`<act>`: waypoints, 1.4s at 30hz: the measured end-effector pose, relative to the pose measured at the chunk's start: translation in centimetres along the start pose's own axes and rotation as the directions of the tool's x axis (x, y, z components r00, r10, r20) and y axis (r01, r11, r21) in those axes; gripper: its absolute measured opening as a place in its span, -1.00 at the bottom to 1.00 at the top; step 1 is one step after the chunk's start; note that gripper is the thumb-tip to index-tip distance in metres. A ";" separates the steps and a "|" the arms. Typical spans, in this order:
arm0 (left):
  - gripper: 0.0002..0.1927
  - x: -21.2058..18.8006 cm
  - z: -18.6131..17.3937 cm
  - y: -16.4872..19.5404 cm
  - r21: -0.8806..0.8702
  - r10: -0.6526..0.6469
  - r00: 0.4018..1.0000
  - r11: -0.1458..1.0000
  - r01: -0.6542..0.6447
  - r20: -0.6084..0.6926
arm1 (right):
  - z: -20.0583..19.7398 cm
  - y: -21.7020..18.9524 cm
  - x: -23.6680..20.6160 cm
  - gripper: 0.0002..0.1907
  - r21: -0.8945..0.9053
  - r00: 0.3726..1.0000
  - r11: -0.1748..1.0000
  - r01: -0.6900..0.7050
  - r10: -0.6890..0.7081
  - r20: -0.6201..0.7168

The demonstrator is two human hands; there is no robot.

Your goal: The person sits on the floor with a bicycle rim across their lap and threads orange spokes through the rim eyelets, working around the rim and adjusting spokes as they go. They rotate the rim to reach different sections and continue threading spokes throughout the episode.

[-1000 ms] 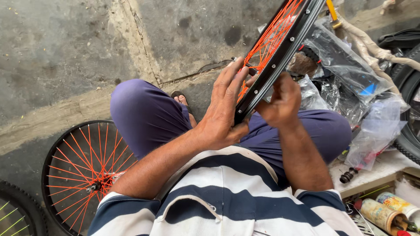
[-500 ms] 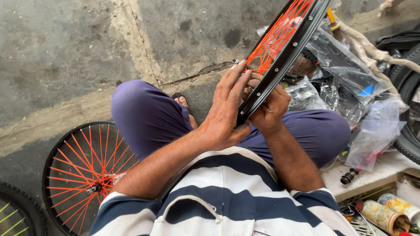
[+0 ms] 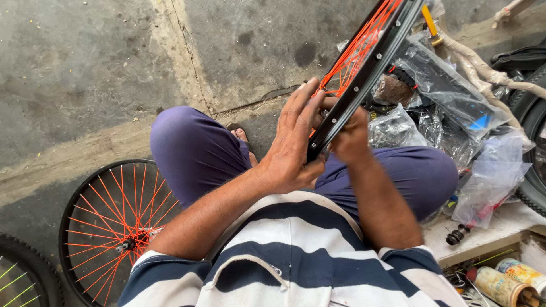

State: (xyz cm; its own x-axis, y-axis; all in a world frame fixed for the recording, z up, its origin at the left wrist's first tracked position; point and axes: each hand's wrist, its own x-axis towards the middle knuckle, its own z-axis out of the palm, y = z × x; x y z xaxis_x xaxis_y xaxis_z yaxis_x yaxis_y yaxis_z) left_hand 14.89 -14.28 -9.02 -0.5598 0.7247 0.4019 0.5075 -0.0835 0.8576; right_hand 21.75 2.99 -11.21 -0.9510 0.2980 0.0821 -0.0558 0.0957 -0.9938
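I hold a black bicycle rim (image 3: 375, 62) with orange spokes upright over my lap, edge-on to me. My left hand (image 3: 293, 142) lies flat against its left side, fingers spread along the rim near the spokes. My right hand (image 3: 347, 133) grips the rim's lower edge from the right, fingers curled around it. What the right fingertips touch is hidden behind the rim. My knees in purple trousers (image 3: 196, 150) sit under the wheel.
A second wheel (image 3: 116, 227) with orange spokes lies on the concrete floor at lower left, beside a tyre (image 3: 23, 273). Clear plastic bags (image 3: 449, 108) of parts are piled at right. Cans (image 3: 506, 284) and small tools sit in a box at bottom right.
The rim has turned slightly in my hands. My right hand has slid lower and further behind the rim. My left hand stays pressed on the rim's side.
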 end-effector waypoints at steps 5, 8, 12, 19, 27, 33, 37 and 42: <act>-0.01 0.3 0.1 0.1 -0.004 0.025 1.000 1.000 -0.025 -0.018 | -5.1 -0.2 1.4 -0.40 0.494 0.907 0.817 -0.296 0.078 0.414; -0.01 0.1 0.1 0.1 -0.004 0.016 1.000 1.000 -0.016 -0.005 | -4.9 0.6 1.3 -0.49 0.570 0.905 0.758 -0.317 0.062 0.420; -0.02 0.7 -0.5 0.6 -0.039 -0.002 0.999 0.999 0.004 0.038 | -3.7 1.4 0.8 -0.50 0.601 0.941 0.773 -0.203 -0.015 0.338; 0.04 9.8 -0.5 0.0 -0.163 -0.143 0.978 0.972 0.167 0.150 | -2.5 2.0 3.3 -0.58 0.745 0.981 0.645 -0.168 0.035 0.191; -0.29 8.1 -0.9 0.6 0.012 -0.026 0.994 1.000 0.025 0.103 | -1.6 0.6 0.6 -0.74 0.362 0.929 0.886 -0.291 0.352 -0.113; -0.27 5.9 -1.8 2.5 0.172 0.059 0.997 0.983 -0.067 0.049 | -2.2 -2.0 1.0 -0.79 0.254 0.922 0.917 0.309 -0.224 -0.315; -0.30 4.5 -1.8 3.1 0.164 0.121 0.992 0.978 -0.125 0.032 | -2.0 -1.9 2.0 -0.77 0.245 0.951 0.924 0.292 -0.254 -0.174; -0.32 4.0 -1.6 3.2 0.295 0.132 0.991 0.946 -0.137 0.036 | -2.0 -1.7 3.1 -0.79 0.398 0.991 0.917 -0.010 0.063 -0.119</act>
State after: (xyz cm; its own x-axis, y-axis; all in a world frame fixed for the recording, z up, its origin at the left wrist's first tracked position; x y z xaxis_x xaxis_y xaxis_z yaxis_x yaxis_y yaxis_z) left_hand 13.21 -12.76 -4.13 -0.4641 0.7312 0.5000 0.7498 0.0237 0.6612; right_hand 19.53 5.67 -9.15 -0.9095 0.4147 0.0280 -0.1628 -0.2934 -0.9420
